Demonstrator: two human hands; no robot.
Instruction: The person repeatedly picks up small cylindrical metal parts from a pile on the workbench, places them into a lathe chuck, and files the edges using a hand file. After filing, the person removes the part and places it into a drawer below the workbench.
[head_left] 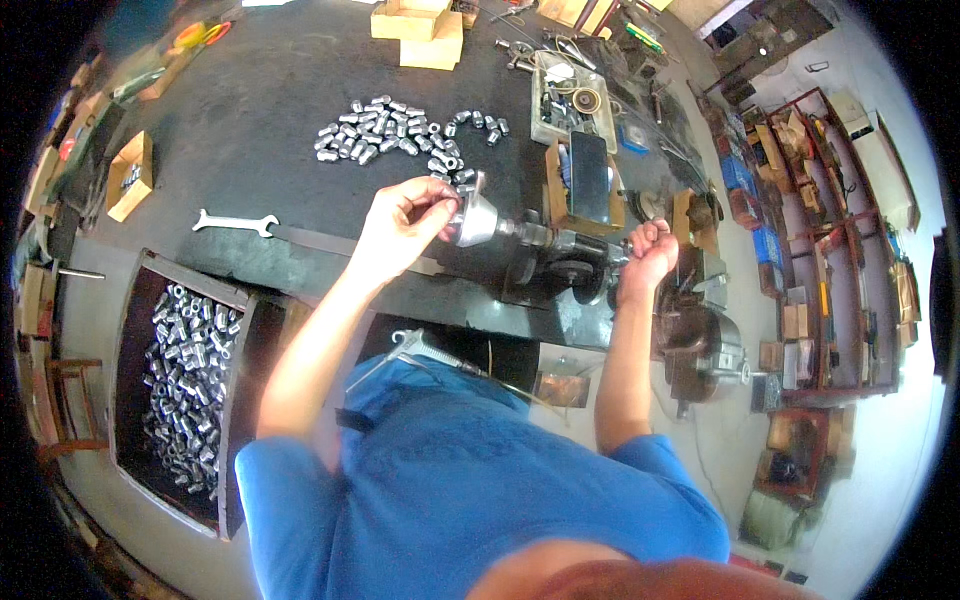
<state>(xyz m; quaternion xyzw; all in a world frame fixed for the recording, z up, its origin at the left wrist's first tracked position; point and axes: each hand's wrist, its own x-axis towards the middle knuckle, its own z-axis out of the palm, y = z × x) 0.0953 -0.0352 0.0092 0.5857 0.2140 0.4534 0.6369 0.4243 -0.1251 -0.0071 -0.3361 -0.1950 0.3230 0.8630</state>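
Observation:
A small bench machine (570,262) with a cone-shaped metal chuck (480,219) stands at the table's near edge. My left hand (412,222) is at the chuck's open left end, thumb and fingers pinched together. What they pinch is hidden. At the machine's right end my right hand (650,252) is closed in a fist; whatever lies inside it does not show. Just beyond the chuck lies a loose pile of short, shiny metal fittings (375,130), with a few more to its right.
A deep box (128,400) of similar fittings stands at lower left. On the table lie an open-ended wrench (236,222), a phone (588,178) on a cardboard box, and a plastic tray (545,125) of parts. An air blow gun (408,345) hangs below the edge.

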